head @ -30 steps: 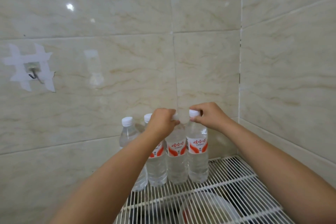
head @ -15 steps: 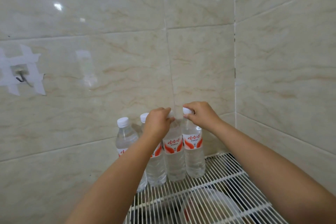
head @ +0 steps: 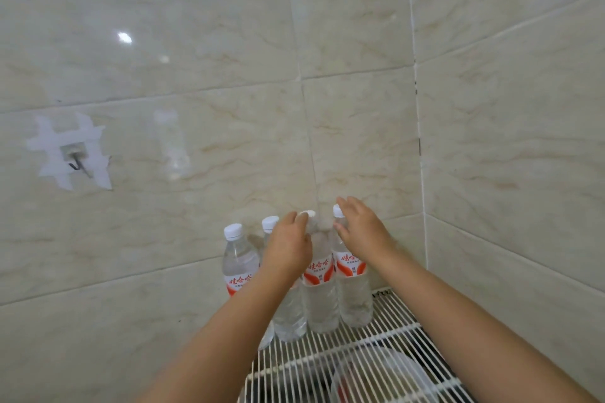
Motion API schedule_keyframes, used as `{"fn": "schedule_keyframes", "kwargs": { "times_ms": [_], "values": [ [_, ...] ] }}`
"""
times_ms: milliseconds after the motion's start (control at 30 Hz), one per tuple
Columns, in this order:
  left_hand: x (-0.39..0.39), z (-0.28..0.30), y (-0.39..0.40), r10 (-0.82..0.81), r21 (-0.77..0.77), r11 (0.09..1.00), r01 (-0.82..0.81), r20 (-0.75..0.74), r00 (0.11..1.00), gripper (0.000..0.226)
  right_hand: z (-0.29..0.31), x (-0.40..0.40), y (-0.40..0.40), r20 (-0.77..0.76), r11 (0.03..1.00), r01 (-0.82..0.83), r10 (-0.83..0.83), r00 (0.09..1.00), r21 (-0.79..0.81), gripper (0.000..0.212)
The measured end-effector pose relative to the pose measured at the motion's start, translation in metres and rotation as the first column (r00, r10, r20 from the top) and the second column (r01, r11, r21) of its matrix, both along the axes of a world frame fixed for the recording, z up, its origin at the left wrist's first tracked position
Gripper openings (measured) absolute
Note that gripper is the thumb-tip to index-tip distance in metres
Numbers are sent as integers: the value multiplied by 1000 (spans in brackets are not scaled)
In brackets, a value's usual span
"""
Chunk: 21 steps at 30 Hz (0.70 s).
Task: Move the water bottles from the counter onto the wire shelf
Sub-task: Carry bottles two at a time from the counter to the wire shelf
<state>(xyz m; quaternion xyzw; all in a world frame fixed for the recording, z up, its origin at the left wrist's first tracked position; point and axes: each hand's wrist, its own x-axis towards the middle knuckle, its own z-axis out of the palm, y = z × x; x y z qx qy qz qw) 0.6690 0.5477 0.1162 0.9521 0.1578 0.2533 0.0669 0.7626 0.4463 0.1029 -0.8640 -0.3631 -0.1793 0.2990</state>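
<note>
Several clear water bottles with white caps and red-and-white labels stand upright in a row at the back of the white wire shelf [head: 389, 334], against the tiled wall. The leftmost bottle [head: 238, 260] stands free. My left hand [head: 288, 247] is beside the neck of the third bottle [head: 320, 301], fingers loosely curved, and the cap shows above them. My right hand [head: 363, 231] hovers over the rightmost bottle [head: 355, 294] with fingers spread, its cap just uncovered. My left forearm hides part of the second bottle [head: 289, 316].
Beige tiled walls meet in a corner [head: 420, 173] right behind the bottles. A metal hook [head: 77, 159] taped to the wall hangs at the left. A round translucent container [head: 376, 379] lies below the shelf wires.
Both hands have come off the bottle caps: the right hand's fingers have spread and the left hand has slid down and left. The camera has tilted, and the bottles have stayed in place.
</note>
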Motion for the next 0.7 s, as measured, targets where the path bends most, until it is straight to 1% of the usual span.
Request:
{"fn": "schedule_keyframes", "kwargs": {
  "times_ms": [67, 133, 200, 267, 333, 367, 400, 433, 467, 567, 700],
  "values": [
    [-20, 2, -3, 47, 62, 997, -45, -23, 999, 36, 2, -12, -8, 61, 999, 18, -16, 998, -28, 49],
    [-48, 1, -4, 109, 103, 989, -104, -37, 993, 37, 3, -29, -15, 125, 1000, -2, 5, 992, -30, 44],
    [-80, -4, -3, 137, 165, 977, -139, 24, 990, 37, -2, -45, -15, 178, 997, -83, 81, 981, 2, 39],
    [-113, -14, -1, 167, 230, 955, -186, 97, 981, 37, -7, -67, -11, 212, 987, -154, 158, 964, -37, 37],
    [-151, -28, 1, 307, 214, 929, -301, 7, 952, 42, -14, -99, -2, 227, 964, -247, 264, 937, -101, 37],
    [-171, -35, 5, 391, 191, 907, -375, -52, 919, 45, -17, -117, 5, 251, 950, -295, 313, 916, -107, 39],
    [-192, -42, 10, 464, 179, 878, -444, -93, 881, 45, -23, -134, 14, 243, 936, -327, 351, 904, -133, 43],
    [-215, -48, 13, 522, 170, 849, -500, -122, 844, 45, -29, -154, 23, 199, 913, -363, 397, 896, -185, 46],
    [-238, -55, 17, 567, 169, 822, -543, -152, 810, 45, -34, -175, 32, 185, 892, -396, 436, 880, -220, 48],
    [-315, -77, 25, 677, 168, 736, -656, -216, 704, 43, -50, -254, 59, 171, 836, -494, 537, 826, -238, 46],
    [-431, -117, 27, 773, 124, 621, -774, -262, 578, 40, -79, -367, 91, 81, 734, -608, 655, 751, -303, 48]
  ]
}}
